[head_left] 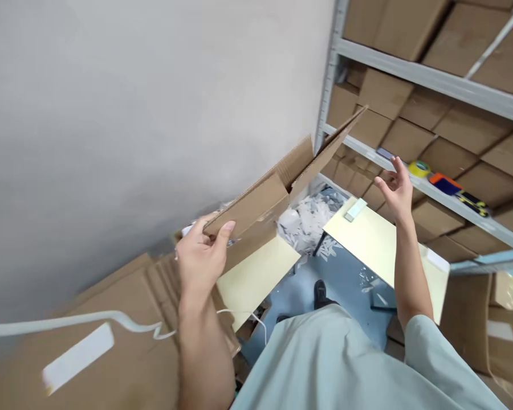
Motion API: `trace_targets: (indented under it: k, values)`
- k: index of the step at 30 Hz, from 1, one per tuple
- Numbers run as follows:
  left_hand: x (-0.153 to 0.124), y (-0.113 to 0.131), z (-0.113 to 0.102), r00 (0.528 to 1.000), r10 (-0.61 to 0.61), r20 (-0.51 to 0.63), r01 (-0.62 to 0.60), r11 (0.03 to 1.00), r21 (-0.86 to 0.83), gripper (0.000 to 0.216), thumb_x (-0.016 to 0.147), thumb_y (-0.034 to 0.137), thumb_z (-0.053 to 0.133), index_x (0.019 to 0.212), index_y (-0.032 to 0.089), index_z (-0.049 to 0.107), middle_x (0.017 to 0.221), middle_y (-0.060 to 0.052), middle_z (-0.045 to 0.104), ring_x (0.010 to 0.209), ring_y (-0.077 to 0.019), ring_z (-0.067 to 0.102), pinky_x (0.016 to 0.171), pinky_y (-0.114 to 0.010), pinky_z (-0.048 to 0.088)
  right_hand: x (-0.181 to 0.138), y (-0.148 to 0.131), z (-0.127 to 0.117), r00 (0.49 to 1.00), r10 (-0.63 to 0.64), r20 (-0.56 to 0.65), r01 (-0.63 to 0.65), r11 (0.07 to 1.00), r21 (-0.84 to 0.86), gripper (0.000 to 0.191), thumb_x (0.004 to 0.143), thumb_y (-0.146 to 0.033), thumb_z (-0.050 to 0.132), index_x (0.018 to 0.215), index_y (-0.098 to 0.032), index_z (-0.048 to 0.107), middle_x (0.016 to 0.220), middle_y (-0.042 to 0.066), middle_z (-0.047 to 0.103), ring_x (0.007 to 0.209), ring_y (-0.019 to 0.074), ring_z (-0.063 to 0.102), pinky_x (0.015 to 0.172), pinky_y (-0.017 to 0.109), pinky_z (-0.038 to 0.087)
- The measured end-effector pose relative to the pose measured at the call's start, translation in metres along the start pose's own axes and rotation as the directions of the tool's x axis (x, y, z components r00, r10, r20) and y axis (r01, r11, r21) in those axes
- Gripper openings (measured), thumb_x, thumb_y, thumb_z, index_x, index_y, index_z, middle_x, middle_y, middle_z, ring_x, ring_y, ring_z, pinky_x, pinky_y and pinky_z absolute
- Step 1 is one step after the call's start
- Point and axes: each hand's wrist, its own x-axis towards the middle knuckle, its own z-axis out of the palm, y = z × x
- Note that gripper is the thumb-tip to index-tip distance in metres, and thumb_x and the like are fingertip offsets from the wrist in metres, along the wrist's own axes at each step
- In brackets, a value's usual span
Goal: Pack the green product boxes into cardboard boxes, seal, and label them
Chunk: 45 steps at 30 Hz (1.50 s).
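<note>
My left hand point(203, 253) is closed on the near edge of a flattened brown cardboard box point(277, 188), thumb on top. The box slants up and away toward the shelf, its flaps loose at the far end. My right hand point(395, 188) is raised to the right of the box with fingers spread, touching nothing, just in front of the metal shelf edge. Below the box lie two pale yellow tabletops: the nearer table point(256, 276) under my left hand and another table point(376, 239) under my right forearm.
A metal rack point(431, 80) packed with brown cartons fills the right. On its shelf lie a yellow tape roll point(419, 168), an orange-and-blue object point(444, 183) and a yellow-black tool point(474, 202). White paper scraps point(308, 222) litter the blue floor. Flat cartons point(111, 347) pile at lower left.
</note>
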Motion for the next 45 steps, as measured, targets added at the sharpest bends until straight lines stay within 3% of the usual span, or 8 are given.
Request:
trace_targets:
  k: [8,12,16,22,27,33,42,45]
  values:
    - [0.002,0.047,0.198,0.940,0.174,0.292,-0.090,0.956,-0.278,0.052,0.092,0.070,0.075,0.113,0.023,0.071,0.107,-0.007,0.081,0.101,-0.0250,0.077,0.091,-0.035,0.065,-0.064,0.123,-0.169,0.932,0.317,-0.178,-0.333,0.941,-0.067,0.111,0.078,-0.076,0.087,0.168,-0.028,0.046,0.171,0.023,0.048,0.110,0.0284,0.076,0.083,0.041,0.067]
    - [-0.013,0.065,0.309,0.861,0.214,0.461,-0.032,0.928,-0.371,0.061,0.089,0.075,0.076,0.116,0.021,0.070,0.113,-0.011,0.081,0.110,-0.0271,0.077,0.097,-0.037,0.064,-0.109,0.172,-0.247,0.853,0.473,-0.221,-0.480,0.877,0.027,0.109,0.072,-0.073,0.092,0.162,-0.024,0.054,0.144,0.019,0.070,0.087,0.0204,0.073,0.083,0.041,0.066]
    - [-0.032,0.074,0.413,0.746,0.187,0.640,0.091,0.922,-0.375,0.065,0.086,0.076,0.078,0.119,0.020,0.070,0.111,-0.012,0.081,0.108,-0.0280,0.078,0.097,-0.040,0.066,-0.150,0.199,-0.319,0.782,0.557,-0.281,-0.580,0.815,0.002,0.071,0.076,-0.069,0.091,0.126,-0.021,0.077,0.103,0.006,0.074,0.079,0.0181,0.067,0.075,0.035,0.062]
    - [-0.064,0.083,0.533,0.722,0.173,0.670,0.060,0.949,-0.310,0.063,0.088,0.071,0.078,0.122,0.019,0.070,0.120,-0.013,0.079,0.114,-0.0276,0.076,0.108,-0.044,0.063,-0.190,0.205,-0.373,0.683,0.637,-0.358,-0.677,0.736,0.017,0.047,0.081,-0.065,0.090,0.088,-0.023,0.070,0.079,-0.001,0.066,0.073,0.0173,0.061,0.074,0.032,0.057]
    - [-0.080,0.078,0.596,0.651,0.132,0.748,0.086,0.965,-0.246,0.064,0.091,0.066,0.078,0.132,0.017,0.069,0.123,-0.015,0.079,0.118,-0.0287,0.077,0.114,-0.047,0.060,-0.217,0.205,-0.368,0.606,0.665,-0.436,-0.722,0.690,0.048,0.040,0.086,-0.059,0.087,0.097,-0.023,0.074,0.096,0.004,0.073,0.088,0.0215,0.069,0.086,0.037,0.061]
    - [-0.098,0.061,0.647,0.584,-0.034,0.811,0.312,0.932,-0.185,0.079,0.089,0.056,0.085,0.151,0.019,0.054,0.145,-0.021,0.071,0.141,-0.0318,0.067,0.127,-0.051,0.048,-0.239,0.202,-0.348,0.525,0.689,-0.501,-0.794,0.608,0.005,0.045,0.087,-0.063,0.081,0.104,-0.022,0.072,0.108,0.009,0.077,0.100,0.0264,0.075,0.094,0.044,0.064]
    - [-0.106,0.048,0.671,0.439,0.006,0.898,0.278,0.950,-0.143,0.086,0.094,0.040,0.079,0.167,0.019,0.038,0.169,-0.021,0.050,0.162,-0.0300,0.045,0.136,-0.051,0.035,-0.220,0.185,-0.321,0.358,0.749,-0.557,-0.925,0.368,-0.100,0.073,0.083,-0.085,0.073,0.112,-0.019,0.075,0.116,0.017,0.081,0.106,0.0312,0.076,0.098,0.048,0.063]
    - [-0.109,0.046,0.674,0.438,0.056,0.897,0.244,0.953,-0.179,0.088,0.095,0.032,0.071,0.172,0.021,0.031,0.175,-0.017,0.045,0.165,-0.0272,0.041,0.137,-0.045,0.032,-0.209,0.176,-0.322,0.288,0.785,-0.548,-0.957,0.260,-0.130,0.073,0.082,-0.084,0.074,0.111,-0.018,0.077,0.117,0.018,0.081,0.107,0.0326,0.076,0.100,0.049,0.062]
